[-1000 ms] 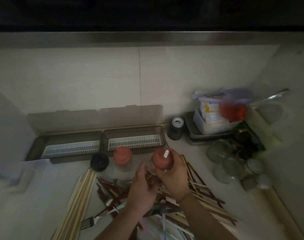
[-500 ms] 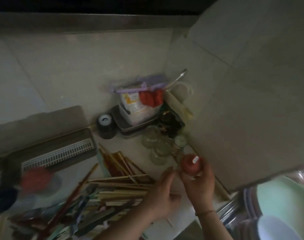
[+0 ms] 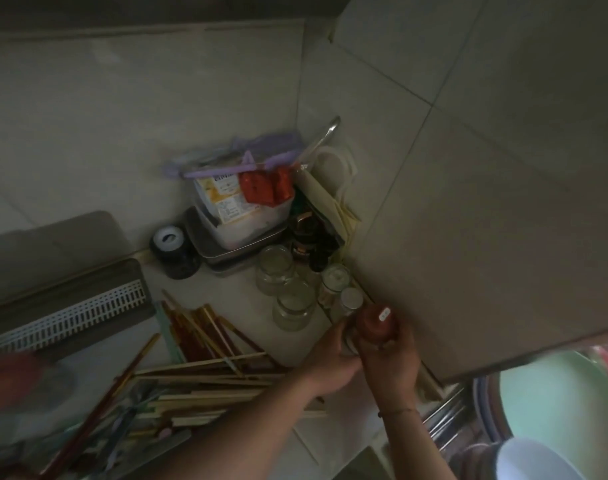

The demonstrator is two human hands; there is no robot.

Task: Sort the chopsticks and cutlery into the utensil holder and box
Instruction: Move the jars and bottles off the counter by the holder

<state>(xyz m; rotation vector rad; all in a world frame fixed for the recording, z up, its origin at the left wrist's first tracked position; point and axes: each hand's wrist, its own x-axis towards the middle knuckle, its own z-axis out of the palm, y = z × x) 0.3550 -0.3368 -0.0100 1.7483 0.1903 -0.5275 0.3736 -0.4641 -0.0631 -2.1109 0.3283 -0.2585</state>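
Observation:
A jar with a red lid (image 3: 377, 322) stands low by the right wall, beside the glass jars. My right hand (image 3: 392, 362) grips it around the lid and top. My left hand (image 3: 330, 362) curls around the jar's body from the left. A heap of wooden and reddish chopsticks (image 3: 198, 372) with some cutlery lies on the counter to the left of my arms. The brown utensil box (image 3: 70, 306) with a white slotted insert sits open at the left.
Several empty glass jars (image 3: 292, 296) cluster near the corner. Behind them are a plastic container with packets (image 3: 240, 202) on a metal tray, a dark round jar (image 3: 174, 251) and dark bottles. Another red-lidded jar (image 3: 21, 382) is blurred at the left. A green plate (image 3: 565, 403) shows bottom right.
Both hands carried the red-lidded jar from in front of the utensil box rightward to the wall by the glass jars. The view swung right and down.

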